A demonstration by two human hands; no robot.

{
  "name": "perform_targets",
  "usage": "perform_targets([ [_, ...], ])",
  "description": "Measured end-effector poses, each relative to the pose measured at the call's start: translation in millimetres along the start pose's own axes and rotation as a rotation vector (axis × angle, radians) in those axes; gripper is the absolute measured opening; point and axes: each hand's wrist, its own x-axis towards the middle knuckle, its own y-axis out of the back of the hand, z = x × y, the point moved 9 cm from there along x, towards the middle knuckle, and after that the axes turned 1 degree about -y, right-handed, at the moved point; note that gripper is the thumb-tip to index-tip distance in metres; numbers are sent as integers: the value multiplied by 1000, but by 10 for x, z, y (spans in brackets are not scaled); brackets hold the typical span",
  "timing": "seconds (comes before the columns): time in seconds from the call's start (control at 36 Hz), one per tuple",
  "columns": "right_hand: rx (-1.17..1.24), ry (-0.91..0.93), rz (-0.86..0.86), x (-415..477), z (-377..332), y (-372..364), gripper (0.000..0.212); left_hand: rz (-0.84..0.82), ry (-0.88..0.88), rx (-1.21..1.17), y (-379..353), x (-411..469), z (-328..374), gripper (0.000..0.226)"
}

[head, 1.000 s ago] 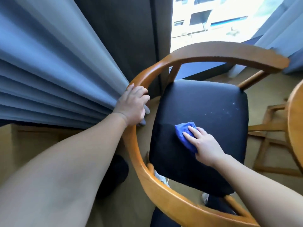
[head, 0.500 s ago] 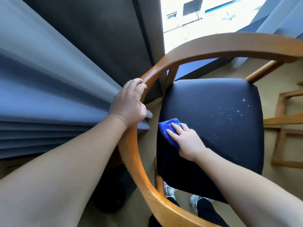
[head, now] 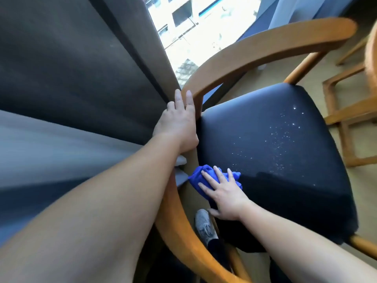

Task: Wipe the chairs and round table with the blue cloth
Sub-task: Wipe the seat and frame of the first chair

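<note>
A wooden chair with a curved backrest rail and a black padded seat fills the view. White specks dot the seat's right half. My right hand presses the blue cloth flat against the seat's left edge, fingers spread over it. My left hand rests on the curved rail at the seat's left side, fingers extended along the wood.
Grey-blue curtains hang close on the left, touching the chair rail. A bright window is behind. The edge of the round wooden table and its wooden base stand at the right. My grey shoe shows below the seat.
My right hand has slid the cloth left and toward me, to the seat's left edge. My left hand has moved along the rail and its fingers have straightened. The view has tilted.
</note>
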Motion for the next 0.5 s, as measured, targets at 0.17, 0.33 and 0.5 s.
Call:
perform_targets([
  [0.17, -47, 11, -6, 133, -32, -51, 63, 81, -47, 11, 43, 369, 89, 97],
  [0.33, -107, 97, -4, 135, 6, 42, 62, 121, -61, 58, 65, 501, 136, 99],
  [0.5, -173, 169, 52, 73, 155, 136, 59, 126, -60, 83, 95, 473, 157, 99],
])
